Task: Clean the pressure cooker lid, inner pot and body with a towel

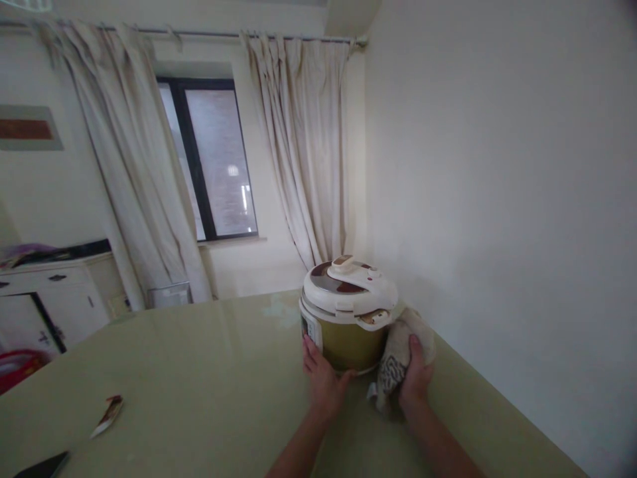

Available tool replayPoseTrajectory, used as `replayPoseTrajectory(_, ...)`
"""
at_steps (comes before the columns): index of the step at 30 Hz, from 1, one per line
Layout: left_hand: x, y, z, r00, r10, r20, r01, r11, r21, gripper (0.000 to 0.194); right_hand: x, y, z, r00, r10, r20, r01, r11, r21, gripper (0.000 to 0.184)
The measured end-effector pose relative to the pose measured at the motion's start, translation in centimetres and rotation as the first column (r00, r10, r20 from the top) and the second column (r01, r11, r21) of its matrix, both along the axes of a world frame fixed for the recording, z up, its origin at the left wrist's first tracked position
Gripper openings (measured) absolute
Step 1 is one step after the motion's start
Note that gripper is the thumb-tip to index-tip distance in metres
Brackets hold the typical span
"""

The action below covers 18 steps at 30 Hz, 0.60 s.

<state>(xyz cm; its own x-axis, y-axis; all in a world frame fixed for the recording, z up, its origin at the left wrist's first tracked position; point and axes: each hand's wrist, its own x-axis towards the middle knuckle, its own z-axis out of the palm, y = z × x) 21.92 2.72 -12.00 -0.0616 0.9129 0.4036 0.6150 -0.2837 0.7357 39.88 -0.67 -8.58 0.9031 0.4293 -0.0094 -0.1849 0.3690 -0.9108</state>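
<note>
An electric pressure cooker with a white lid and olive-gold body stands upright on the table, close to the right wall. My left hand grips its lower body, with the fingers against the control panel and the thumb spread along the base. In my right hand is a bunched grey-beige cloth with a dark pattern. The fingers are closed around it, and the cloth is against or very near the cooker's right side. Part of the cooker's base is hidden by my left hand.
A small brown-and-white item and the corner of a dark flat object lie at the table's left. The white wall borders the table's right edge. Beyond are curtains, a window, a white cabinet and a red basin.
</note>
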Motion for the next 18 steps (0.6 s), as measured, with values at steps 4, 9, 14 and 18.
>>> replayPoseTrajectory(4, -5.1, -0.7, -0.4, 0.963, -0.229, 0.145, 0.23, 0.973, 0.014, 0.099, 1.5, -0.2, 0.9, 0.99, 0.024, 0.14, 0.003, 0.983, -0.186, 0.091)
replayPoseTrajectory(9, -9.5, -2.6, -1.2, 0.912, -0.061, 0.406, 0.151, 0.969, -0.195, 0.073, 6.7, -0.1, 0.6, 0.755, 0.253, 0.605, 0.06, 0.892, -0.448, 0.083)
replayPoseTrajectory(14, -10.4, -3.4, -1.1, 0.929, -0.066, 0.363, 0.102, 0.991, -0.081, 0.078, 8.3, -1.2, -0.5, 0.571, 0.554, 0.606, 0.152, 0.653, -0.741, 0.069)
replayPoseTrajectory(18, -10.8, -3.1, -1.3, 0.912, -0.161, 0.377, 0.191, 0.981, -0.043, 0.07, 6.9, -1.6, 0.5, 0.455, 0.32, 0.831, 0.418, 0.747, -0.517, 0.064)
